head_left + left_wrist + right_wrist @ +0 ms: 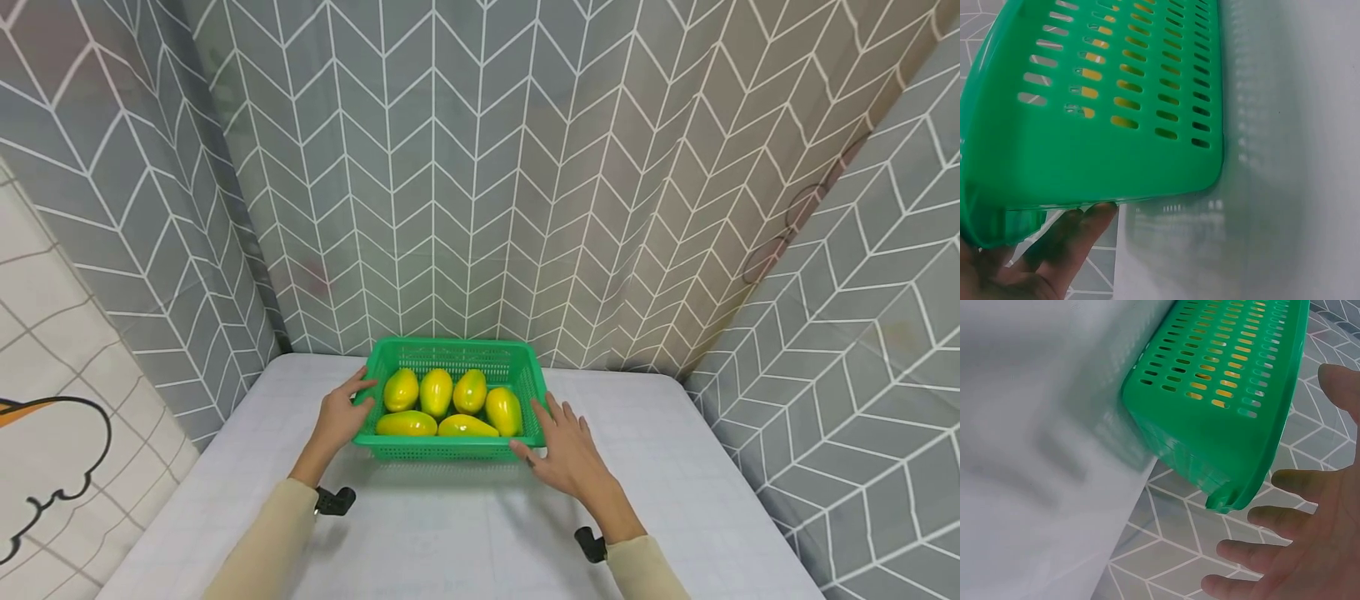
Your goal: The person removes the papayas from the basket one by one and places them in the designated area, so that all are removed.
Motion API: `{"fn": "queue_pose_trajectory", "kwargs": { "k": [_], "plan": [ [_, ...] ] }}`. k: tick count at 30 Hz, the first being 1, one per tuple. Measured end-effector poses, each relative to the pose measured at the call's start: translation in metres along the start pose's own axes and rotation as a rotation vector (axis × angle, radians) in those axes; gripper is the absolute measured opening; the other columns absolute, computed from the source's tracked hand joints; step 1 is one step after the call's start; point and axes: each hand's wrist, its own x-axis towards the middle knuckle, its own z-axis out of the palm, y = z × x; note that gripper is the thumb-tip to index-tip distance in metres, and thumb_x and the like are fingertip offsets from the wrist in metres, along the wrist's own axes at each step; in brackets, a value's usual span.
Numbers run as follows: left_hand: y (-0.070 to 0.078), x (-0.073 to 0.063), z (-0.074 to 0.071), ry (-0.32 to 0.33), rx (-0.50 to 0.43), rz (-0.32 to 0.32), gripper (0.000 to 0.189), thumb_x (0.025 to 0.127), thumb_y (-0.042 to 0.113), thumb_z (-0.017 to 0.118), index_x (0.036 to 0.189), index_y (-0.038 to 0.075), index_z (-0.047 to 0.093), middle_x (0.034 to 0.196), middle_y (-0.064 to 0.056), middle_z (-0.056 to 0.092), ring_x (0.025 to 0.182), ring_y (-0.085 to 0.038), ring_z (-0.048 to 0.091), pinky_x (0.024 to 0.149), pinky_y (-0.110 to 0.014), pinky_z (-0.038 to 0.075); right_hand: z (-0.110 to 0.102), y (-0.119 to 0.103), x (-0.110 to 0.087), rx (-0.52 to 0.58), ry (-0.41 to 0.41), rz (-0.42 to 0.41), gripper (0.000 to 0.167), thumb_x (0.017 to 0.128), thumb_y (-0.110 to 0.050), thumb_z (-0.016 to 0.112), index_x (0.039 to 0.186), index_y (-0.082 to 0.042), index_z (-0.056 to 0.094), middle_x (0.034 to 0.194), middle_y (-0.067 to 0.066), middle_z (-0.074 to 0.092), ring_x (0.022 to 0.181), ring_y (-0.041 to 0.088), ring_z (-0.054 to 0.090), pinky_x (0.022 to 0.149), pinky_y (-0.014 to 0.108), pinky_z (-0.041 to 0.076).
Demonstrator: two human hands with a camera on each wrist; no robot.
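A green plastic basket (450,450) with slotted walls sits on the white table, holding several glossy yellow-green fruits (437,393) that look like mangoes. At its left end is my left hand (342,414); in the left wrist view its fingertips (1102,215) touch the outside of the end wall, below the rim. Its thumb is hard to make out there. My right hand (567,454) is beside the right end, fingers spread. The right wrist view shows those fingers (1282,522) extended and apart from the basket (1210,425), with nothing in them.
The white table (442,533) extends in front of the basket and to both sides. Grey chevron-patterned curtains (465,208) hang behind and at the sides. A black wrist device (335,501) is on the left wrist, another (590,545) on the right.
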Motion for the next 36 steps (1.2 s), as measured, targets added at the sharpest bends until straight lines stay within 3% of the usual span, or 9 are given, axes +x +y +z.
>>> {"fn": "queue_pose_trajectory", "kwargs": {
  "k": [13,21,28,36],
  "plan": [
    [0.004,-0.014,-0.007,-0.053,0.004,-0.007,0.054,0.099,0.012,0.058,0.152,-0.001,0.054,0.176,-0.015,0.026,0.16,-0.046,0.028,0.119,-0.061,0.043,-0.004,-0.009,0.008,0.025,0.01,-0.063,0.08,0.1,-0.055,0.064,0.161,-0.009,0.043,0.171,0.023,0.035,0.156,0.053,0.033,0.124,0.073,0.027],
    [0.004,-0.029,-0.011,-0.065,-0.012,0.002,0.057,0.097,0.011,0.059,0.153,-0.001,0.052,0.176,-0.015,0.025,0.159,-0.045,0.03,0.115,-0.057,0.047,-0.006,-0.016,0.023,0.055,-0.023,-0.125,0.073,0.098,-0.042,0.071,0.158,-0.007,0.048,0.166,0.023,0.044,0.154,0.047,0.04,0.126,0.063,0.034],
    [0.006,-0.04,-0.011,-0.072,-0.026,-0.002,0.057,0.097,0.01,0.06,0.152,-0.002,0.052,0.176,-0.017,0.025,0.159,-0.046,0.03,0.114,-0.056,0.046,-0.007,-0.021,0.036,0.218,-0.092,-0.104,0.071,0.099,-0.035,0.071,0.158,-0.003,0.046,0.163,0.02,0.048,0.154,0.041,0.043,0.124,0.062,0.037],
    [0.007,-0.05,-0.015,-0.076,-0.026,-0.014,0.057,0.097,0.007,0.059,0.154,0.0,0.052,0.177,-0.015,0.023,0.159,-0.045,0.03,0.114,-0.055,0.047,-0.008,-0.026,0.045,0.297,-0.137,-0.074,0.068,0.102,-0.034,0.068,0.155,0.003,0.046,0.158,0.025,0.053,0.149,0.045,0.048,0.121,0.065,0.04]
  ]
}}
